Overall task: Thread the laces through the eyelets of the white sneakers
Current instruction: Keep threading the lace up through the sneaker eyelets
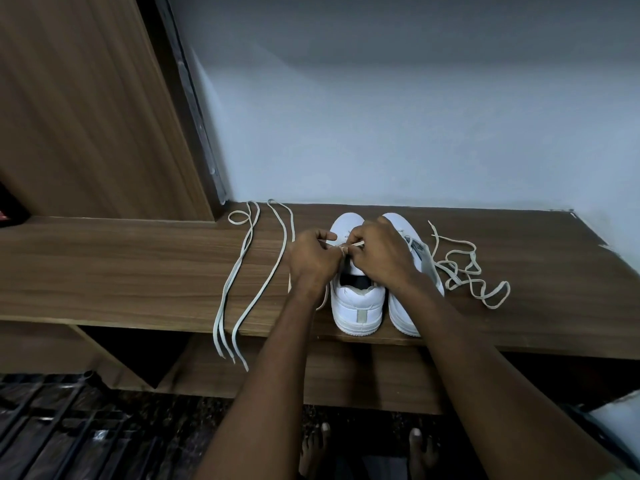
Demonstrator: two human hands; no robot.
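On the wooden shelf [138, 265], both hands work a lace at the left sneaker.

Two white sneakers stand side by side near the shelf's front edge, heels toward the person: the left sneaker [356, 306] and the right sneaker [403, 317], the latter largely covered by the right forearm. The left hand [311, 259] and right hand [379, 256] meet over the left sneaker's eyelet area, fingers curled, each pinching the lace [356, 244] between thumb and fingertips; a short tip sticks out by the right hand. Left of the sneakers a long loose lace [242, 271] lies in lines, its ends hanging over the front edge. Right of them a tangled lace [464, 268] rests on the shelf.
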